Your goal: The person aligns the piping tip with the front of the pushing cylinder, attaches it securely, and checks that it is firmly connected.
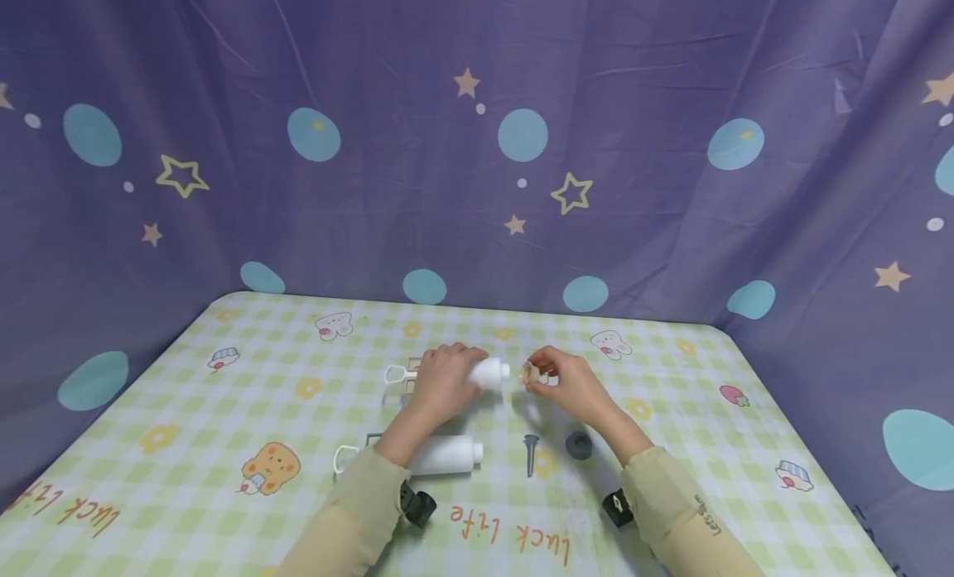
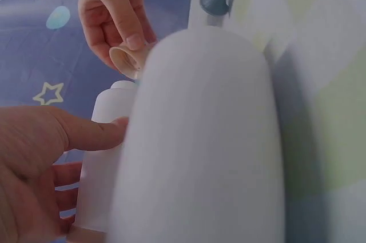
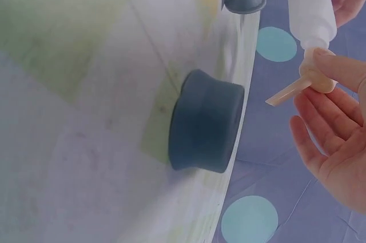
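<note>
Above the checked table, in the head view, the left hand grips a white bottle held horizontally, neck toward the right hand. The right hand holds a beige fitting just beside that neck. Nearer the person lie a second bottle, a grey stemmed part and a grey cap. In the left wrist view, the left thumb and fingers are partly closed around the bottle body. In the right wrist view, the right thumb and fingertips pinch the fitting, its tube angled away from the bottle; the other fingers are loosely bent.
</note>
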`<state>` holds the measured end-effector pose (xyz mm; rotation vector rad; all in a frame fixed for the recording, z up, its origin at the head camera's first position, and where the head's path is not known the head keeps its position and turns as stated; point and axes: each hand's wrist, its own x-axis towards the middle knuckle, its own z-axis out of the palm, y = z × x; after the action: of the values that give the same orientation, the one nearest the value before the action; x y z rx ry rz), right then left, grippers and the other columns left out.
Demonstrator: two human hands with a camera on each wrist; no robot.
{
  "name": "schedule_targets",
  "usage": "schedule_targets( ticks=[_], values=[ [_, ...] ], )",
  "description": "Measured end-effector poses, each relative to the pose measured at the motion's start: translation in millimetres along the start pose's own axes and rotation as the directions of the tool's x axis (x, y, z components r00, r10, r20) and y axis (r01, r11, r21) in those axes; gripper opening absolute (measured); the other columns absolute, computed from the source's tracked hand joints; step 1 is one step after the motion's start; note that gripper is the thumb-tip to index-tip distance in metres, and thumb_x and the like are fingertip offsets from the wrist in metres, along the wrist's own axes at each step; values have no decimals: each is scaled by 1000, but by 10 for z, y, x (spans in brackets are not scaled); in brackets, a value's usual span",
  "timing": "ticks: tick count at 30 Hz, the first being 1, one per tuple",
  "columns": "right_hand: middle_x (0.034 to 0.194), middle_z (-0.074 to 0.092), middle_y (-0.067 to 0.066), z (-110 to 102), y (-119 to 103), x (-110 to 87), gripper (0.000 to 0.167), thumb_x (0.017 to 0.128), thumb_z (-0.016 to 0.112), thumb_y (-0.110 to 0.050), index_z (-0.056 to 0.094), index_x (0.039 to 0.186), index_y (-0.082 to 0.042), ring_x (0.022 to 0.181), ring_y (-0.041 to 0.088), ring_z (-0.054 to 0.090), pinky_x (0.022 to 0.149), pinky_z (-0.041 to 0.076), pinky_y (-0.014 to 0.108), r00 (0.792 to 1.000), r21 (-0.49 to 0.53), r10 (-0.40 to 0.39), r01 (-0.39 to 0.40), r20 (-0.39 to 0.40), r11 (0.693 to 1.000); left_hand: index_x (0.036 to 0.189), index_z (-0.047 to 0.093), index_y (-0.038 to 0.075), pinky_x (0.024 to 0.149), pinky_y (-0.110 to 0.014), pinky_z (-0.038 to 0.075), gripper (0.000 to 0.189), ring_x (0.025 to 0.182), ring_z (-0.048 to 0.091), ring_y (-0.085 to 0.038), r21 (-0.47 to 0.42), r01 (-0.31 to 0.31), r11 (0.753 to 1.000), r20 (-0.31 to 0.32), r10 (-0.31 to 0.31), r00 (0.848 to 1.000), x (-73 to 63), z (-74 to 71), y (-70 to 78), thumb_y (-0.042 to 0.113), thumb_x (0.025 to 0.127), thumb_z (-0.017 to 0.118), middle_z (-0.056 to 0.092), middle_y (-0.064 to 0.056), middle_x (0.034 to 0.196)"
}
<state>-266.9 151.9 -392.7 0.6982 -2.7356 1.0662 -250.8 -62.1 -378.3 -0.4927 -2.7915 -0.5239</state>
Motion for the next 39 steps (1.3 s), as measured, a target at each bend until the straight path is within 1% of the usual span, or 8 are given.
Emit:
schedule_targets(
  ticks=[6,13,18,24,32,39],
  values=[
    [97,65,0,-5,-28,-2,29,78,72,-19,60,104,-11,89,17,61,82,49,37,1000,4,-5,5,-2,1000,113,64,19,88,-44,39,46,97,57,-26,-21,-11,1000,1,11,1000,-4,-63,59,19,69,77,63,-5,108],
    [99,65,1,-15,-81,-8,28,78,71,-22,61,102,-12,92,21,61,83,49,40,1000,18,12,-12,3,1000,113,64,19,87,-43,39,45,96,57,-24,-9,-56,998,-16,55,998,-14,-118,134,18,70,76,64,-3,107],
    [101,65,2,-28,-108,-6,28,78,71,-22,61,103,-12,92,22,61,83,49,41,1000,4,-24,24,-2,1000,113,63,19,87,-41,38,46,96,56,-23,28,-63,998,-28,64,998,-25,-163,169,20,69,77,64,-2,107],
    [100,66,3,-69,-169,4,29,78,71,-22,61,104,-11,92,25,62,82,49,41,997,-18,-78,78,-25,997,113,64,20,87,-41,39,45,97,57,-22,84,-87,993,-54,91,994,-26,-233,195,21,70,77,64,-2,107],
    [97,67,-2,-90,-233,-3,27,78,72,-21,62,102,-13,89,14,62,82,49,34,994,-42,-105,104,-33,994,112,64,20,85,-40,38,45,96,57,-22,79,-108,991,-59,113,992,-42,-270,217,20,69,77,64,-1,105],
    [97,67,0,-85,-262,-14,27,78,72,-19,63,102,-12,90,17,62,82,49,38,992,-49,-124,122,-39,991,113,64,19,86,-39,37,45,97,56,-22,83,-106,991,-31,109,994,-59,-288,248,19,70,77,64,-2,106]
  ],
)
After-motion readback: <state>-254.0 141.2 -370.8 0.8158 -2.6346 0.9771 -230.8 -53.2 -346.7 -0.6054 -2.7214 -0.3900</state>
